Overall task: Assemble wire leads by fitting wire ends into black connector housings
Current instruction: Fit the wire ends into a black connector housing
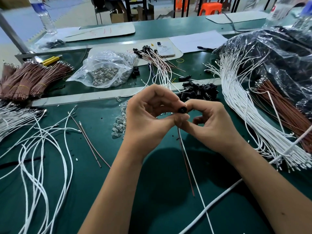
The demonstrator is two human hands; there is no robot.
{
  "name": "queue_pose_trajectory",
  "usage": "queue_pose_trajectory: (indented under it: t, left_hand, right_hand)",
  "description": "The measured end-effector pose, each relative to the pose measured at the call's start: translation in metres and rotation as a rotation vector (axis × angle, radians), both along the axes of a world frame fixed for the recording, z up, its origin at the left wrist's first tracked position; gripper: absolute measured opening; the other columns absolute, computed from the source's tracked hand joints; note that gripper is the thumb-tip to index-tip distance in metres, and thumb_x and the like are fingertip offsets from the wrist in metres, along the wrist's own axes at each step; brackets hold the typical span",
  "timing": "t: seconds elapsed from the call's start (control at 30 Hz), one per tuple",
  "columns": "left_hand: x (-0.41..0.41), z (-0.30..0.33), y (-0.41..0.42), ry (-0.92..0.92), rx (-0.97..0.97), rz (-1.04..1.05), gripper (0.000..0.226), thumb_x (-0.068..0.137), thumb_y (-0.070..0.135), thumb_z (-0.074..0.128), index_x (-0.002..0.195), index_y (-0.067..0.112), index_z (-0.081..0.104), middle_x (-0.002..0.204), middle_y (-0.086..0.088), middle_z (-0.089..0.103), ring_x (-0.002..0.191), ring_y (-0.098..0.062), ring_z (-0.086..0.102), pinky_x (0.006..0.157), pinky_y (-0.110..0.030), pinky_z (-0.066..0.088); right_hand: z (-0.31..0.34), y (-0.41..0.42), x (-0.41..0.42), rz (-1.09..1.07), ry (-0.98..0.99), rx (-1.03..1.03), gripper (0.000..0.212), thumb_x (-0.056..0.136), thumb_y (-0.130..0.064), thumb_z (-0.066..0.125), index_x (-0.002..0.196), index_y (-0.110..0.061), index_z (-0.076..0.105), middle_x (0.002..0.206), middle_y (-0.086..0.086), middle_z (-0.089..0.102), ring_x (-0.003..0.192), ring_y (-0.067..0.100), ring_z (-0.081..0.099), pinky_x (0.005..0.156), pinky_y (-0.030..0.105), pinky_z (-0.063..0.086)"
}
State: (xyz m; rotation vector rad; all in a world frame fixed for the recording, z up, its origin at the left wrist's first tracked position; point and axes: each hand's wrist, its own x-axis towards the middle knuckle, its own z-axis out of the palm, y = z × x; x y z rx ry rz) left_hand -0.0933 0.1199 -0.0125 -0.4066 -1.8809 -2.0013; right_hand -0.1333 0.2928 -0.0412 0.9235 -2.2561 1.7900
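Observation:
A small round black connector housing is held at the middle of the green table, pinched between the fingertips of my left hand and my right hand. From under my fingers a white wire and a thin brown wire hang down toward me. A heap of loose black housings lies just beyond my hands. Finished leads with black ends lie farther back. How the wire ends sit in the housing is hidden by my fingers.
Loose white wires spread at the left; a thick white bundle and brown wires lie right. Brown bundles sit far left. A clear bag of small parts, scattered clear parts, a phone and black plastic bags stand behind.

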Motion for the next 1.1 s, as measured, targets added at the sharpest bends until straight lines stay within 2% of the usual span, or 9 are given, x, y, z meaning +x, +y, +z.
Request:
queue_pose_trajectory:
  t: [0.07,0.17,0.3,0.5,0.63,0.77,0.9,0.97,1.1]
  left_hand:
    - [0.0005,0.0009,0.0007,-0.002,-0.008,-0.019,0.039,0.064,-0.017,0.086,0.091,0.000,0.063,0.084,-0.013,0.073,0.080,-0.026,0.073,0.080,-0.041,0.060]
    - [0.0013,0.0028,0.0028,0.008,-0.010,-0.040,0.039,0.063,-0.015,0.086,0.090,0.001,0.063,0.084,-0.014,0.073,0.079,-0.027,0.073,0.079,-0.039,0.060]
    - [0.0016,0.0031,0.0045,0.019,-0.002,-0.042,0.039,0.062,-0.015,0.086,0.089,0.004,0.064,0.082,-0.016,0.073,0.079,-0.028,0.073,0.079,-0.041,0.060]
    - [0.0010,0.0003,0.0052,0.011,-0.008,-0.050,0.037,0.062,-0.015,0.086,0.087,0.000,0.064,0.084,-0.022,0.073,0.081,-0.032,0.073,0.080,-0.044,0.061]
    - [0.0007,-0.0003,0.0054,0.009,0.004,-0.043,0.038,0.062,-0.016,0.087,0.088,-0.001,0.064,0.083,-0.021,0.073,0.080,-0.030,0.073,0.079,-0.041,0.061]
    - [0.0006,-0.0017,0.0064,0.007,0.018,-0.030,0.039,0.061,-0.017,0.087,0.088,-0.003,0.063,0.082,-0.018,0.074,0.079,-0.028,0.074,0.078,-0.039,0.061]
    - [0.0006,-0.0026,0.0069,0.014,0.035,-0.033,0.039,0.060,-0.017,0.087,0.088,-0.004,0.063,0.082,-0.019,0.073,0.079,-0.029,0.073,0.079,-0.040,0.061]
    - [0.0008,-0.0035,0.0066,0.016,0.040,-0.036,0.038,0.060,-0.017,0.087,0.086,-0.002,0.062,0.082,-0.018,0.074,0.079,-0.027,0.073,0.079,-0.040,0.061]
    - [-0.0015,-0.0060,0.0053,-0.027,0.119,-0.015,0.037,0.063,-0.018,0.084,0.086,0.002,0.062,0.083,-0.011,0.075,0.076,-0.021,0.073,0.075,-0.033,0.061]
  right_hand:
    - [0.0013,0.0001,-0.0004,0.016,-0.004,-0.040,0.019,0.090,-0.021,0.078,0.091,-0.002,0.074,0.088,0.017,0.068,0.074,0.039,0.060,0.051,0.056,0.042]
    - [0.0016,0.0009,-0.0021,-0.002,-0.028,-0.060,0.019,0.087,-0.017,0.078,0.088,0.001,0.073,0.087,0.015,0.070,0.077,0.025,0.060,0.054,0.053,0.040]
    - [0.0020,0.0017,-0.0027,-0.004,0.004,-0.022,0.019,0.087,-0.017,0.078,0.086,0.001,0.072,0.085,0.015,0.069,0.080,0.036,0.063,0.058,0.056,0.046]
    - [0.0039,0.0012,-0.0033,0.012,0.019,0.031,0.021,0.086,-0.017,0.077,0.084,0.004,0.072,0.080,0.013,0.067,0.076,0.036,0.062,0.062,0.059,0.048]
    - [0.0045,0.0001,-0.0029,0.003,0.030,0.046,0.021,0.087,-0.019,0.077,0.080,0.000,0.071,0.074,0.004,0.064,0.071,0.022,0.058,0.061,0.056,0.048]
    - [0.0037,-0.0004,-0.0039,0.003,0.063,0.041,0.024,0.087,-0.018,0.078,0.076,0.003,0.070,0.073,0.010,0.063,0.069,0.031,0.058,0.060,0.054,0.047]
    - [0.0039,-0.0005,-0.0036,-0.011,0.090,0.060,0.025,0.086,-0.017,0.079,0.072,0.001,0.068,0.070,0.008,0.061,0.067,0.028,0.056,0.059,0.051,0.046]
    - [0.0044,-0.0009,-0.0035,-0.016,0.111,0.073,0.025,0.086,-0.017,0.080,0.068,-0.006,0.066,0.068,0.002,0.059,0.065,0.022,0.053,0.058,0.046,0.044]
    - [0.0045,-0.0055,-0.0010,-0.059,0.105,0.073,0.034,0.087,-0.023,0.081,0.068,-0.037,0.057,0.062,-0.014,0.054,0.062,0.002,0.048,0.060,0.022,0.038]
